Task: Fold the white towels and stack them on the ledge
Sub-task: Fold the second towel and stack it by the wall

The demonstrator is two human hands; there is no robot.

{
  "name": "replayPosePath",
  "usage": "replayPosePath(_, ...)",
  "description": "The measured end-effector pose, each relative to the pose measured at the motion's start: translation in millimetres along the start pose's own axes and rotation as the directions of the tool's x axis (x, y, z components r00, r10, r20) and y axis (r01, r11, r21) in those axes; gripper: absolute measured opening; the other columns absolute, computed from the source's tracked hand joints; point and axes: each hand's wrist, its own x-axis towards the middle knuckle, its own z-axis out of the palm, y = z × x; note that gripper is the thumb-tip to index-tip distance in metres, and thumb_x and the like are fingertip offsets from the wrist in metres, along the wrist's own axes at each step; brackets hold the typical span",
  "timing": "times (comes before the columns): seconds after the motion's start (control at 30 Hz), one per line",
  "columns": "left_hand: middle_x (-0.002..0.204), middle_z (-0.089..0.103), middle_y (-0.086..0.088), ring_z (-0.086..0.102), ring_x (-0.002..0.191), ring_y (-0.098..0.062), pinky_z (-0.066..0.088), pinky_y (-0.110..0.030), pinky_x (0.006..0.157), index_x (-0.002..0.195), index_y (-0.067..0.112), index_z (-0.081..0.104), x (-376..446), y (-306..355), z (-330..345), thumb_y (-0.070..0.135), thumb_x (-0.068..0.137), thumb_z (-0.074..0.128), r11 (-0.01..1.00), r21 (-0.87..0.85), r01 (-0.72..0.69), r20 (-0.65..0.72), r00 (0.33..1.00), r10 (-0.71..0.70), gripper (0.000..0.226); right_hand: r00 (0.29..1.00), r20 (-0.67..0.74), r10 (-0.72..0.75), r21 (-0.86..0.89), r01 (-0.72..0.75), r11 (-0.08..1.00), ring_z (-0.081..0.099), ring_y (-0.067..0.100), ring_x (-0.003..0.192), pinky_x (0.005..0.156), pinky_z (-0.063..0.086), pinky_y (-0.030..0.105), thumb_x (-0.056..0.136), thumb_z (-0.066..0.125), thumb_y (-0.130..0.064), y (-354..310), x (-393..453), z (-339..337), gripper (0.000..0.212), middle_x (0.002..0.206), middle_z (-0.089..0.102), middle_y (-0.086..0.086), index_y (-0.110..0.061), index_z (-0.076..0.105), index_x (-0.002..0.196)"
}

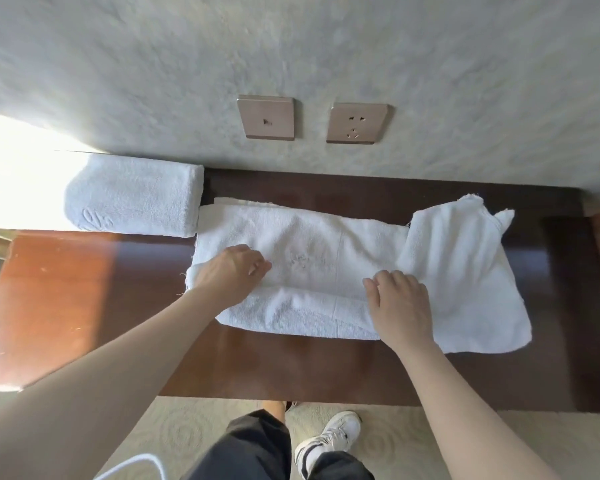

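Observation:
A white towel (302,251) lies spread across the dark wooden ledge (291,368), its near edge folded up into a long roll. My left hand (231,273) lies on the towel's left end with its fingers curled on the cloth. My right hand (399,306) presses flat on the folded near edge, fingers spread. A second white towel (465,271) lies loose and partly folded at the right, overlapping the first. A folded white towel (136,195) sits against the wall at the back left.
The grey wall (291,46) rises right behind the ledge, with a switch plate (266,117) and a socket (356,123). Bright sunlight washes the ledge's left part (59,289). My legs and a white shoe (329,441) stand on pale carpet below.

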Motion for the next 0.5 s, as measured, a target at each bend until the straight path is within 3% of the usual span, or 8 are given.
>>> replayPosePath(0.07, 0.126, 0.057, 0.008, 0.051, 0.120, -0.016, 0.046, -0.033, 0.090, 0.119, 0.032, 0.064, 9.8, 4.5, 7.1, 0.050, 0.099, 0.054, 0.997, 0.006, -0.077, -0.008, 0.997, 0.077, 0.029, 0.995, 0.020, -0.097, 0.065, 0.095, 0.993, 0.055, 0.025, 0.088, 0.082, 0.043, 0.037, 0.104, 0.037, -0.034, -19.3, 10.1, 4.6, 0.034, 0.091, 0.061, 0.000, -0.015, 0.064, 0.097)
replayPosePath(0.1, 0.140, 0.051, 0.007, 0.043, 0.133, -0.018, 0.039, -0.037, 0.105, 0.131, 0.033, 0.057, 12.1, 5.7, 12.2, 0.052, 0.096, 0.059, 0.996, 0.025, -0.081, -0.001, 0.997, 0.081, 0.040, 0.988, 0.052, -0.145, 0.102, 0.140, 0.985, 0.054, 0.023, 0.092, 0.086, 0.043, 0.036, 0.105, 0.035, -0.033, -30.0, 14.8, 8.8, 0.033, 0.096, 0.061, -0.001, -0.016, 0.064, 0.102)
replayPosePath(0.17, 0.161, 0.029, 0.007, 0.021, 0.150, -0.018, 0.022, -0.039, 0.120, 0.149, 0.032, 0.038, 11.4, 6.8, 23.3, 0.060, 0.089, 0.063, 0.998, 0.036, -0.050, 0.051, 0.998, 0.048, 0.071, 0.970, 0.092, -0.226, 0.188, 0.206, 0.961, 0.053, 0.021, 0.102, 0.092, 0.042, 0.035, 0.105, 0.038, -0.028, -50.0, 24.3, 19.3, 0.028, 0.107, 0.060, -0.003, -0.018, 0.063, 0.112)
replayPosePath(0.23, 0.169, 0.001, 0.008, -0.003, 0.156, -0.015, 0.005, -0.037, 0.125, 0.160, 0.030, 0.010, 6.3, 2.5, 37.0, 0.073, 0.086, 0.053, 0.993, 0.094, -0.071, 0.107, 0.992, 0.061, 0.096, 0.959, 0.110, -0.260, 0.244, 0.227, 0.943, 0.051, 0.022, 0.112, 0.098, 0.040, 0.035, 0.104, 0.043, -0.023, -68.1, 32.8, 27.6, 0.027, 0.116, 0.058, -0.002, -0.018, 0.062, 0.121)
replayPosePath(0.33, 0.164, -0.032, 0.005, -0.029, 0.151, -0.018, -0.011, -0.039, 0.125, 0.156, 0.030, -0.028, -9.1, -12.9, 50.2, 0.090, 0.081, 0.024, 0.959, 0.234, -0.161, 0.163, 0.979, 0.124, 0.109, 0.967, 0.078, -0.241, 0.232, 0.218, 0.948, 0.042, 0.026, 0.130, 0.108, 0.034, 0.040, 0.101, 0.051, -0.027, -92.6, 40.5, 37.5, 0.037, 0.136, 0.049, 0.003, -0.024, 0.053, 0.137)
replayPosePath(0.4, 0.162, -0.037, 0.007, -0.035, 0.149, -0.019, -0.014, -0.042, 0.125, 0.151, 0.033, -0.036, -22.0, -22.8, 54.4, 0.097, 0.075, 0.016, 0.955, 0.240, -0.174, 0.155, 0.978, 0.139, 0.112, 0.963, 0.135, -0.234, 0.180, 0.209, 0.961, 0.018, 0.032, 0.149, 0.121, 0.018, 0.052, 0.102, 0.048, -0.039, -106.9, 46.4, 43.6, 0.053, 0.161, 0.024, 0.006, -0.032, 0.033, 0.153)
replayPosePath(0.5, 0.162, -0.036, 0.009, -0.035, 0.149, -0.020, -0.013, -0.049, 0.124, 0.153, 0.032, -0.032, -48.0, -34.5, 64.3, 0.100, 0.072, 0.011, 0.958, 0.245, -0.150, 0.123, 0.985, 0.123, 0.114, 0.945, 0.254, -0.208, 0.140, 0.177, 0.974, -0.015, 0.034, 0.153, 0.119, -0.007, 0.062, 0.102, 0.034, -0.057, -115.4, 56.2, 58.5, 0.068, 0.168, -0.015, 0.001, -0.039, 0.001, 0.159)
